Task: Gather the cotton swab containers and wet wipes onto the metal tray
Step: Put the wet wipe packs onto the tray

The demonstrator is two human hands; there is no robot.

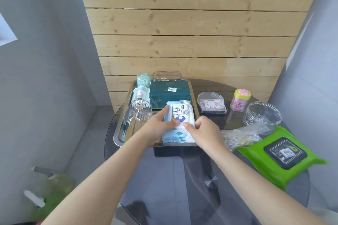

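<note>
A metal tray lies on the round dark glass table. On its near right part rests a white-and-blue baby wet wipes pack. My left hand grips its left edge, my right hand its right side. Also on the tray are a dark green wipes pack, a clear cotton swab container, a pale green round container and a clear box. To the right, off the tray, lie a green wet wipes pack and a bag of cotton swabs.
On the table's right side stand a round clear container with a label, a purple jar with a yellow lid and a clear round tub. A wooden plank wall rises behind. A green object sits on the floor at lower left.
</note>
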